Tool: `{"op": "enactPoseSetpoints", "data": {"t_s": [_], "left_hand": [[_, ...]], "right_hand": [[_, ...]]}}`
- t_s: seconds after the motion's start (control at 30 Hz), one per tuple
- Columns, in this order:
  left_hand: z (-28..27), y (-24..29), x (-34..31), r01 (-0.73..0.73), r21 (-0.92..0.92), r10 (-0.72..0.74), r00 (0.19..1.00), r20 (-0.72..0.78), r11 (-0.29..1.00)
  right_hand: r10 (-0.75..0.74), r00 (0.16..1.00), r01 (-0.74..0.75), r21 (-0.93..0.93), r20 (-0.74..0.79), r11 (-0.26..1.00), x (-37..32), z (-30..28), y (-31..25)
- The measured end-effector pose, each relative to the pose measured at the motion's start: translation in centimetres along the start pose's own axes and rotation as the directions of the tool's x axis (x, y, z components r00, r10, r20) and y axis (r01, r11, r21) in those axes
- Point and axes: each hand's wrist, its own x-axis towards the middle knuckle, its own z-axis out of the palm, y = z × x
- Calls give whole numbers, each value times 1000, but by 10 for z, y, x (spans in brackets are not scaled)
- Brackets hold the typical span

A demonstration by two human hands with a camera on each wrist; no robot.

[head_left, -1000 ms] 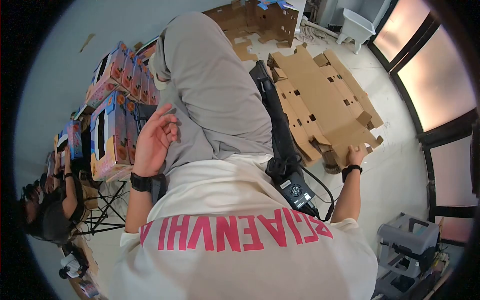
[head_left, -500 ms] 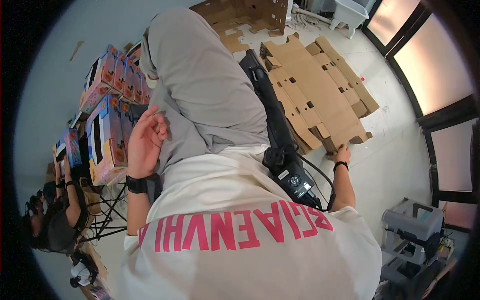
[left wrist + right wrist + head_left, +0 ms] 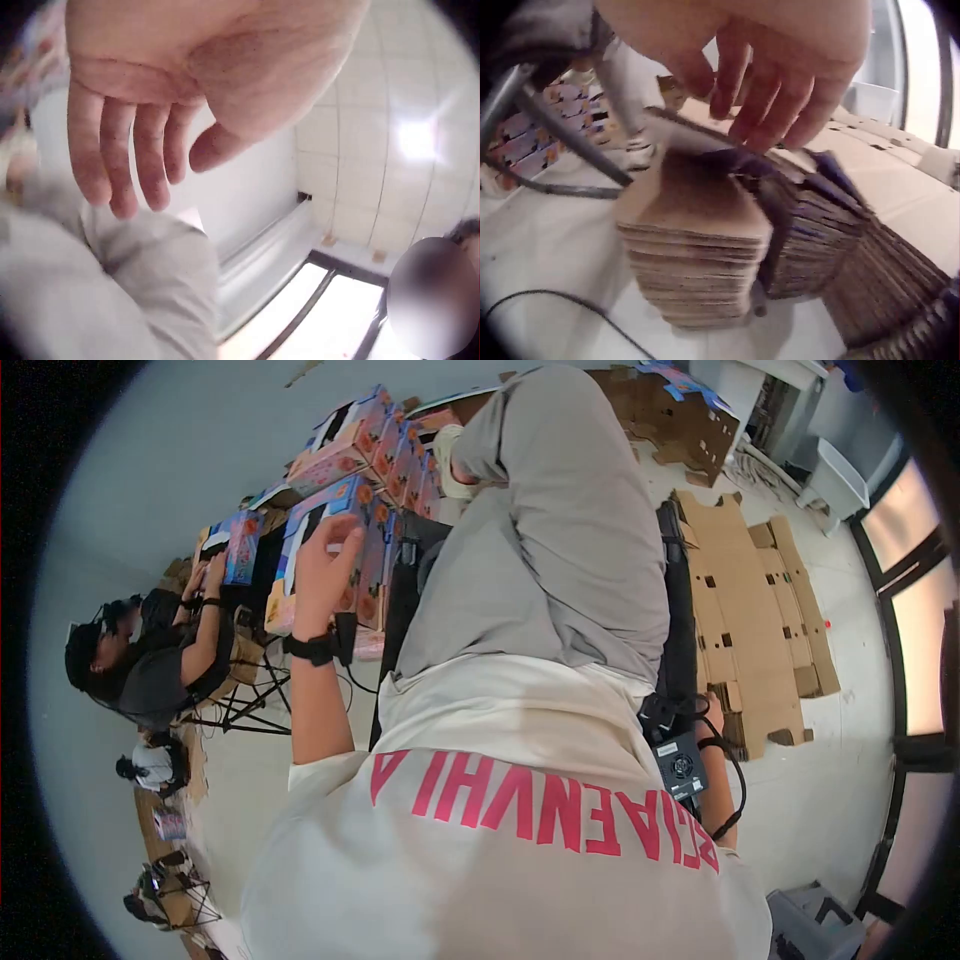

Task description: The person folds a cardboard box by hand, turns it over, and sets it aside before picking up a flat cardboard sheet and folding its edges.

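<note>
Half-open, thumb apart, the right hand [image 3: 787, 52] hangs over flattened cardboard [image 3: 750, 610] on the floor [image 3: 800, 810] at two o'clock, no grip visible. The left hand [image 3: 326, 570], relaxed and empty, is at ten. Likely reaching for cardboard; next calls for pinching its edge.

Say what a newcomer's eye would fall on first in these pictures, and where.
Probably the pink lettering across the white shirt, low in the head view. Next, the left hand, seen against patterned boxes in the same view. Then the right wrist view's layered cardboard, with the right hand at its top.
</note>
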Motion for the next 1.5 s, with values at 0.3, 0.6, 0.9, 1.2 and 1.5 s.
{"op": "enactPoseSetpoints", "data": {"t_s": [0.3,0.6,0.9,1.2,1.5], "left_hand": [[-25,-241,16,336,748,-519,855,13,572],[-23,-225,-14,342,595,-291,939,-185,727],[-89,-43,-39,-41,134,69,974,-215,990],[-11,182,-65,-596,207,617,785,-51,776],[33,231,-63,-809,-21,796,573,196,587]], "right_hand": [[-23,995,-4,253,101,968,13,-31,9],[-39,993,80,379,-113,922,49,-115,-19],[-236,914,405,713,-330,572,30,-276,-183],[-595,767,242,967,-239,-76,-15,-297,-297],[-84,968,199,929,-236,-311,-38,-296,-306]]}}
